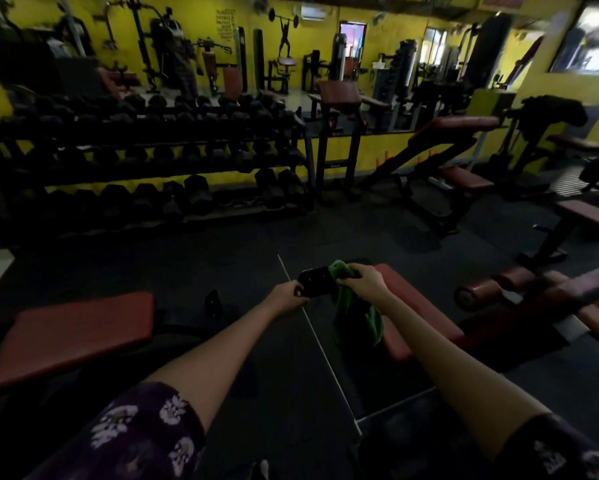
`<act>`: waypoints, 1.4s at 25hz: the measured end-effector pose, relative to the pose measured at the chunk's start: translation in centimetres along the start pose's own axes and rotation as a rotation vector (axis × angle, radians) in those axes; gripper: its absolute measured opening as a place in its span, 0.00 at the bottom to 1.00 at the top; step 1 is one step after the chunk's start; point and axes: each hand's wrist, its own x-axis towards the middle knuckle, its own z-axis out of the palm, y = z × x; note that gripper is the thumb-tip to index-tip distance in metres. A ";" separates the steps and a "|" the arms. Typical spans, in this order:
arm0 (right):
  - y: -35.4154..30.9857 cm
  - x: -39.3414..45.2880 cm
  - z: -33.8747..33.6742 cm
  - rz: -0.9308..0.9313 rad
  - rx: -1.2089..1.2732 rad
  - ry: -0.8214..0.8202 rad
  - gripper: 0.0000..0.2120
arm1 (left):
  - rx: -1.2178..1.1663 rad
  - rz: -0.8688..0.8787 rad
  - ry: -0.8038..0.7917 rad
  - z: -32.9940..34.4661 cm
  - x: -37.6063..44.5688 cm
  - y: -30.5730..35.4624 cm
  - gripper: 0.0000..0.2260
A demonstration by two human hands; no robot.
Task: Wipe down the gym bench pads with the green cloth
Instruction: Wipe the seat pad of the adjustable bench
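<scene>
Both arms reach forward over the dark floor. My left hand (288,296) grips the left end of a small black device (317,282). My right hand (363,282) grips its right end together with the green cloth (356,315), which hangs down from that hand in front of a red bench pad (419,317). Another red bench pad (73,337) lies at the lower left. The cloth touches neither pad as far as I can see.
A long rack of black dumbbells (145,161) fills the left background. An incline bench (453,140) and flat benches (592,218) stand at the right. A bench with roller pads (533,292) sits close on the right. Dark rubber floor (221,258) spreads ahead.
</scene>
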 end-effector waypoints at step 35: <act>10.5 54.9 -12.8 0.568 0.125 0.573 0.18 | 0.089 0.466 -0.489 -1.5 72.5 15.8 0.23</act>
